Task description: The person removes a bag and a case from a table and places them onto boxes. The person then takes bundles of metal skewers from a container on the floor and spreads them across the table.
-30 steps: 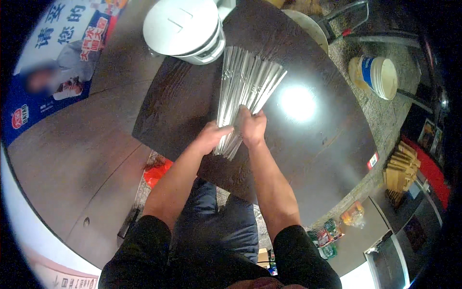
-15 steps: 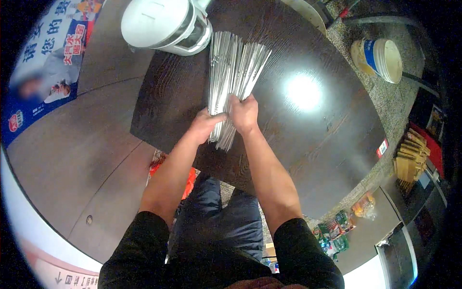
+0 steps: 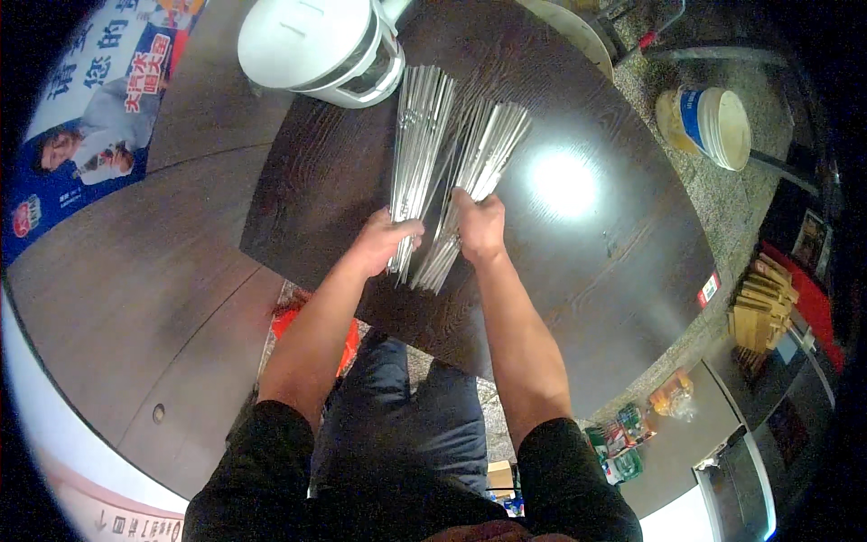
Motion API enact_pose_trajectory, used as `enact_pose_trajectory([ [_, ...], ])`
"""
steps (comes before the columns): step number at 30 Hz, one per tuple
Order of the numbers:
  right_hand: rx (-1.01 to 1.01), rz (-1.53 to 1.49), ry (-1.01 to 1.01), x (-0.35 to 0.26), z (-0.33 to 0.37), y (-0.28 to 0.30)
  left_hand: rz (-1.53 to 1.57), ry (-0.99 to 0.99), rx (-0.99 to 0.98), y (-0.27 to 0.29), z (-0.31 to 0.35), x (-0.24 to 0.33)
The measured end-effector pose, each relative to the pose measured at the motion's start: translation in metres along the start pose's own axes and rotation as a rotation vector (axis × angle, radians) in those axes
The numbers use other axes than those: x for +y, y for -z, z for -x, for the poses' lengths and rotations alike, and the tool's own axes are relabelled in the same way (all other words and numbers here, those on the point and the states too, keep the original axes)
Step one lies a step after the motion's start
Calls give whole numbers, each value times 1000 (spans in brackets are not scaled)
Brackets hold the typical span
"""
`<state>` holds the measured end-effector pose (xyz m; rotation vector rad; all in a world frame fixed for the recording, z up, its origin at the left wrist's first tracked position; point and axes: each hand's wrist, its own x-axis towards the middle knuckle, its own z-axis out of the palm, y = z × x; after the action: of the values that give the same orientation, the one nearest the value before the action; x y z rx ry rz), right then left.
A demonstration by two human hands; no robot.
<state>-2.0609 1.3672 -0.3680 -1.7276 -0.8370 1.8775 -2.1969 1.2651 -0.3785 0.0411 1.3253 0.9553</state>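
Observation:
Two bundles of thin, silvery metal skewers are held over the dark wooden table (image 3: 334,181). My left hand (image 3: 386,242) is closed round the lower part of the left bundle (image 3: 420,135), thumb laid across it. Round the right bundle (image 3: 492,144) my right hand (image 3: 481,224) is closed, and that bundle leans to the right. A few loose skewers slant across the narrow gap between the two bundles. Just beyond the left bundle stands a white, round-lidded container (image 3: 312,41) with a handle and a clear side.
A brown table (image 3: 208,217) adjoins on the left, with a blue poster (image 3: 99,135) at its far side. Off to the right are a white bucket (image 3: 722,131) with a blue label and a stack of wooden pieces (image 3: 763,307). Packaged goods (image 3: 623,443) lie at the lower right.
The single mass of skewers has parted into two bundles. My right hand has moved right with its bundle, while my left hand stays nearly in place.

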Motion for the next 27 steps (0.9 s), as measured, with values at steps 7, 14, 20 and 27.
enact_pose_trajectory([
  [7,51,37,9,8,-29,25,-46,-98,-98,23,7,4],
  [14,80,128,8,-26,-59,28,-189,-20,-91,47,32,4],
  [20,45,198,18,-72,-90,1,-311,64,22,78,99,2],
  [27,66,469,285,-76,-166,-75,-523,299,194,161,149,8],
])
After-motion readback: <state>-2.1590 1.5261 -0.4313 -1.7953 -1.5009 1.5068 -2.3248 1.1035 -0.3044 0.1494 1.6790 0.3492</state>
